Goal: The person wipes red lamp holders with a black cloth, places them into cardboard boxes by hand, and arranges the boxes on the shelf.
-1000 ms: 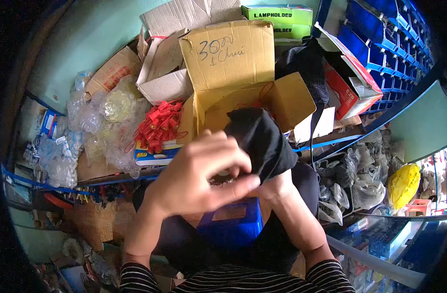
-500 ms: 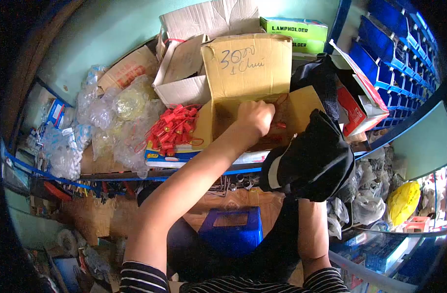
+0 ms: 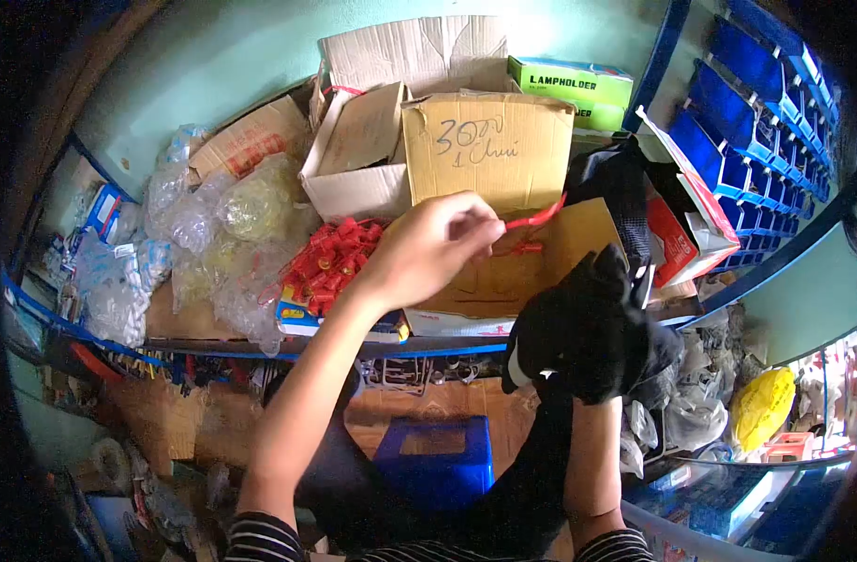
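My left hand (image 3: 438,245) is above the open cardboard box (image 3: 489,150), its fingers pinched on a thin red wire (image 3: 539,219) that trails to the right. Inside the box lies another small red piece (image 3: 530,247). A pile of red lamp holders with wires (image 3: 327,264) sits left of the box. On the right, a black cloth (image 3: 588,332) is bunched over my right hand (image 3: 592,398); its fingers are hidden in or behind the cloth, and only the wrist and lower palm edge show.
Clear plastic bags (image 3: 246,211) lie at the left of the shelf. Green lampholder boxes (image 3: 574,84) stand behind, a red and white box (image 3: 681,225) at the right. Below are a blue stool (image 3: 435,459) and tools (image 3: 391,373). Blue bins (image 3: 728,122) line the right wall.
My left hand went into the box, then rose leftward with a red wire in its fingers. The black cloth and my right arm moved right from the middle.
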Demonstrator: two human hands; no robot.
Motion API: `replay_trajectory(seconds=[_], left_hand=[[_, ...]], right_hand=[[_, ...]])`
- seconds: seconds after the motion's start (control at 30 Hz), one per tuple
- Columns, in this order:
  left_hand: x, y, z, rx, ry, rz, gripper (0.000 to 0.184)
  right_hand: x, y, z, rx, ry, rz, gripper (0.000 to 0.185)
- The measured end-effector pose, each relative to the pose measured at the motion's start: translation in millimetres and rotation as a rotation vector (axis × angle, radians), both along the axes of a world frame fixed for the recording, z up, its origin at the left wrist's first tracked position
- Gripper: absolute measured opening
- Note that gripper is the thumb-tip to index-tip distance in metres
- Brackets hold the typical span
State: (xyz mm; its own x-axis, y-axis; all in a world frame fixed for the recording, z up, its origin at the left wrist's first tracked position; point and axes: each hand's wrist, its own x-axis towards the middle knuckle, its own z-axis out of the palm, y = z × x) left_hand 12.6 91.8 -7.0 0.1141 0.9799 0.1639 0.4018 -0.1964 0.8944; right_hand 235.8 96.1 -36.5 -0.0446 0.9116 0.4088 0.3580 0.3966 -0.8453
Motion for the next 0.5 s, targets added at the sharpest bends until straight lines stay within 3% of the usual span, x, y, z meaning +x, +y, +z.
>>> replay_trajectory(seconds=[0.07,0.13,0.2,0.3,0.37,0.47,0.5], left_hand=[[3,-33,9,0.069,-0.349,0.023,0.020],[6,-59,4,0.058,-0.485,0.081,0.019],[15,-73,-10,0.076,-0.468,0.088,0.017],[22,-84,-29,0.105,-0.315,0.152,0.017],[17,-88,-26,0.130,-0.243,0.113,0.017],[18,-95,-18,0.091,-0.258,0.085,0.016],[17,-99,-12,0.053,-0.258,0.076,0.015]], right_hand=[[-10,13,-36,0.015,-0.084,-0.056,0.011],[-22,2,-37,0.239,-0.414,-0.071,0.014],[-39,-18,-16,0.343,-0.592,0.036,0.020],[-53,-34,-5,0.369,-0.211,0.169,0.017],[-55,-37,3,0.243,-0.237,0.219,0.015],[-42,-40,1,0.356,-0.765,0.091,0.024],[-44,-38,2,0.190,-0.715,0.057,0.030]])
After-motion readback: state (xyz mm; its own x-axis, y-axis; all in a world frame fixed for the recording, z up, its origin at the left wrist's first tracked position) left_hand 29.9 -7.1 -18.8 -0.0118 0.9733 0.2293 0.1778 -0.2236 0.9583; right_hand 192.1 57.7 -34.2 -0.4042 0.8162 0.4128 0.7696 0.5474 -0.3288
